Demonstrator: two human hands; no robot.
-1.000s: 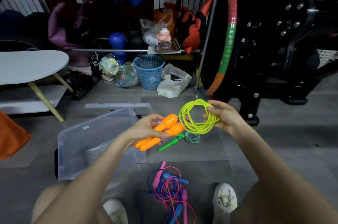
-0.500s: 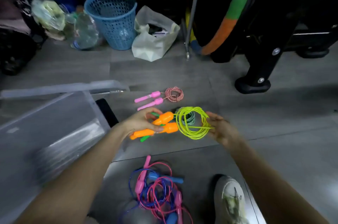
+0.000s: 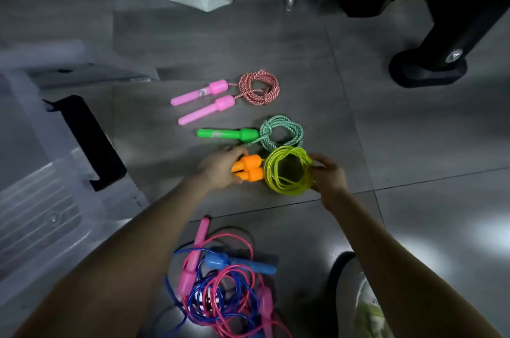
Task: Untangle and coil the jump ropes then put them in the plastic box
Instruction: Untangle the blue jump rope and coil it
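The two orange handles (image 3: 249,170) of a jump rope are being gripped by the left hand (image 3: 220,169), with the fingers curled over them, low over the grey floor (image 3: 414,144) near the middle of the view. The yellow-green coil (image 3: 287,170) joined to those handles is being held at its three o'clock edge by the right hand (image 3: 327,174), with the fingers curled round the loops; whether the coil is touching the floor cannot be told. At twelve o'clock from it, just beside it, a green-and-white coiled rope (image 3: 281,132) is lying with its green handle (image 3: 226,134) pointing toward nine o'clock. Farther toward eleven o'clock, a red-and-white coiled rope (image 3: 258,87) is lying with two pink handles (image 3: 204,101) side by side. At six o'clock, between the forearms, a tangle of pink and blue ropes (image 3: 220,282) is lying loose. The clear plastic box (image 3: 33,227) is sitting at nine o'clock, well apart from the held rope, with its black latch (image 3: 91,141) facing the ropes. A white shoe (image 3: 367,304) is showing at five o'clock.
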